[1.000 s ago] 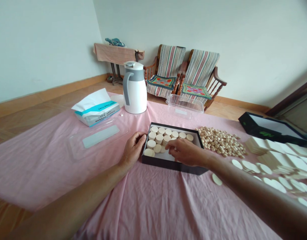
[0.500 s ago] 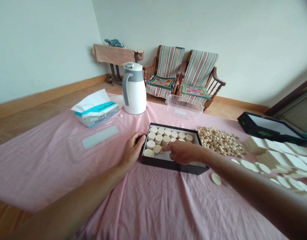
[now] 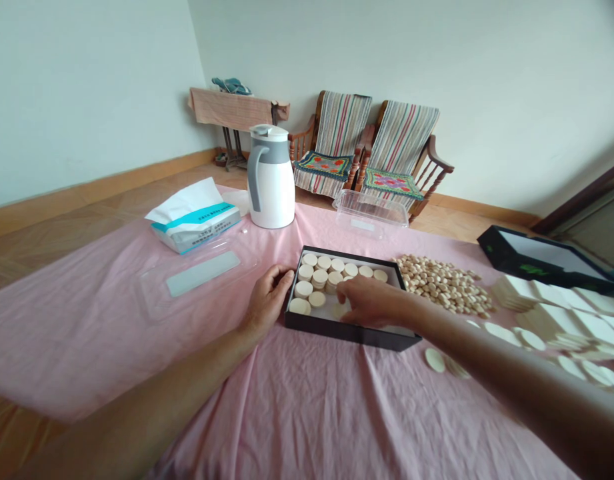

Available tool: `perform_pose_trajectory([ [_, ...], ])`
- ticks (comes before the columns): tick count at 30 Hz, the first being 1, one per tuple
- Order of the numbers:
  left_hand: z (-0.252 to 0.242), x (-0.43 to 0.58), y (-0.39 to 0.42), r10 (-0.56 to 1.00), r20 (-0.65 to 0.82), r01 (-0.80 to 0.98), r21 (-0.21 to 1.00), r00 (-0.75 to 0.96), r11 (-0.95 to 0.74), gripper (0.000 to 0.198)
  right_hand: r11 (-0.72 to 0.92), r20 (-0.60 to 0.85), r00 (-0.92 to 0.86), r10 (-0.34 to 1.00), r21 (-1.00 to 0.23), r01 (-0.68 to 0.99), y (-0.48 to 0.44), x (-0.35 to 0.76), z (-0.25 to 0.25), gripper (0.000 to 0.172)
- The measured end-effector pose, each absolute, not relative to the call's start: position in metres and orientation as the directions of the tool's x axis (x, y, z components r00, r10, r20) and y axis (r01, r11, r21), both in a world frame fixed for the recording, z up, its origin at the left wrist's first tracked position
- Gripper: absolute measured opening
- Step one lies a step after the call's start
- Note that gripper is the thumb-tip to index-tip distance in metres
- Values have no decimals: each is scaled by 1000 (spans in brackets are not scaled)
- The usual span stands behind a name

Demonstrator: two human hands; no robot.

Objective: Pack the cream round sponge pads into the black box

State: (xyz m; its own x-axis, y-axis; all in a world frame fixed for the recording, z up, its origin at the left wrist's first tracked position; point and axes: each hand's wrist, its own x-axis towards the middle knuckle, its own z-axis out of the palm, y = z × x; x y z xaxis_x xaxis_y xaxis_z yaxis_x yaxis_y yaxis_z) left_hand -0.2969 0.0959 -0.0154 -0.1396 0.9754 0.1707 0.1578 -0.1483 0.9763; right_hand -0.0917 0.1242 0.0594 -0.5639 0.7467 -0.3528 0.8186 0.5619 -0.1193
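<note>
A shallow black box (image 3: pixel 354 337) with a pale inside holds rows of stacked round wooden discs (image 3: pixel 319 275), mostly along its back and left side. My left hand (image 3: pixel 269 297) grips the box's left wall, thumb at the rim and fingers outside. Over the box's middle, my right hand (image 3: pixel 369 301) reaches down with bent fingers. Between its thumb and forefinger shows a blurred pale wooden disc (image 3: pixel 339 311), partly covered by the hand. The right hand and forearm hide much of the box's right part.
Right of the box lie a heap of small wooden pieces (image 3: pixel 441 283), loose discs (image 3: pixel 435 360), stacked pale square tiles (image 3: pixel 551 320) and a black lid (image 3: pixel 541 260). A tissue pack (image 3: pixel 197 223), white jug (image 3: pixel 271 187) and clear plastic trays (image 3: pixel 201 273) stand farther back and left.
My right hand has shifted slightly right and away from the front left discs, and a disc now shows under its fingers. The left hand keeps its hold on the box.
</note>
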Motion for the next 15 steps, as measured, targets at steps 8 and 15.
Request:
perform_pose_trajectory([
  [8, -15, -297, 96, 974, 185, 178, 971, -133, -161, 27, 632, -323, -629, 708, -110, 767, 120, -95, 59, 36],
  [15, -16, -298, 96, 976, 181, 174, 972, -118, -159, 27, 754, -332, -720, 610, -37, 656, 121, -93, 60, 35],
])
